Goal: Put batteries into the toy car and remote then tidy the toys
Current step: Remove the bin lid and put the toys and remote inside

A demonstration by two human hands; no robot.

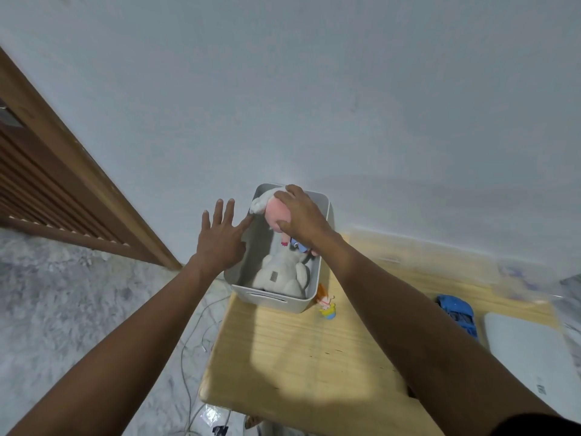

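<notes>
Head view: a grey storage bin on the pale wooden surface holds a white plush toy. The right hand grips a pink-and-white plush doll over the bin; the left hand, fingers spread, touches its left wall. A small orange-haired figurine stands just beside the bin. The blue toy car lies well apart at right, near a white box, below a pale blue wall.
</notes>
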